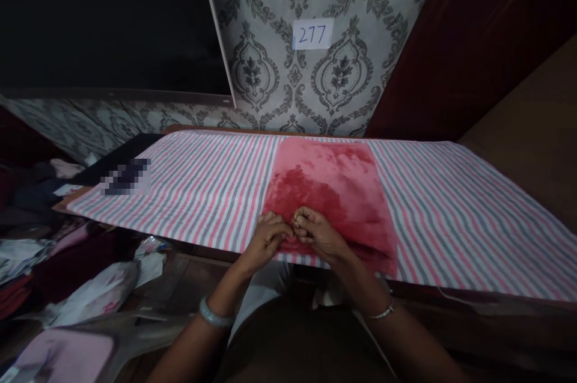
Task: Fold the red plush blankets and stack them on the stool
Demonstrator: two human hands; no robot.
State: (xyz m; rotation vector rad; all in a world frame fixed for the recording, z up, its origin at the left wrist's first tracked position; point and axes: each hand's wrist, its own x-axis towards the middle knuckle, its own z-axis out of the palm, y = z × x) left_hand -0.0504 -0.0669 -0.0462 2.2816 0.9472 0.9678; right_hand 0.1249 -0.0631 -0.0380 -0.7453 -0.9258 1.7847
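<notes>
A red plush cloth (327,190) with darker and lighter brushed patches lies flat on a striped tablecloth (202,184). At its near left edge, my left hand (269,237) has curled fingers that pinch the fabric. Right beside it, my right hand (318,231) is closed, thumb and fingers pressed together just above the same red cloth. Whatever sits between the right fingertips is too small or hidden to make out. The two hands nearly touch. Low folds show in the plush near the right wrist.
A large dark screen (112,22) stands behind the table at left. A paper marked 277 (313,33) is on the patterned wall. A blurred-out dark item (126,177) lies at the table's left end. Clothes and bags (94,293) are heaped at lower left, near a pink seat (67,356).
</notes>
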